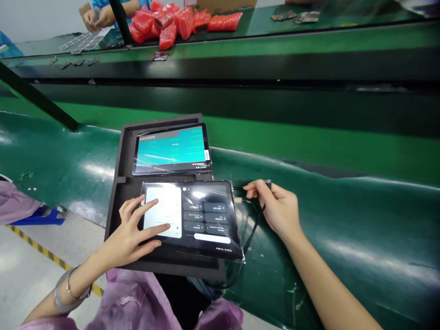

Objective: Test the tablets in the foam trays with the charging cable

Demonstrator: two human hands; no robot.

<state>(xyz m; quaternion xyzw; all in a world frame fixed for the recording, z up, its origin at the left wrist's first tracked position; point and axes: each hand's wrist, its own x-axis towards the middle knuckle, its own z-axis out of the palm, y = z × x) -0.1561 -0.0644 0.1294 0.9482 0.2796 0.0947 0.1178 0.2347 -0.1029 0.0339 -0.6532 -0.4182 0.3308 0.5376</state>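
Observation:
A tablet [202, 215] with a lit settings screen lies on a black foam tray [123, 151] on my lap. My left hand [134, 233] rests on its left side, fingers spread, fingertips touching the white panel. My right hand [275, 206] is closed on a black cable [252, 229], pinching it near the plug at the tablet's right edge. A second tablet [172, 149] with a teal screen lies further back in the same tray.
A green conveyor belt [343, 220] runs in front of me. Beyond a dark rail, a second belt carries red bags [172, 23] and small dark parts. Another person's hands [98, 17] work at the far left. Floor with yellow-black tape [41, 250] lies lower left.

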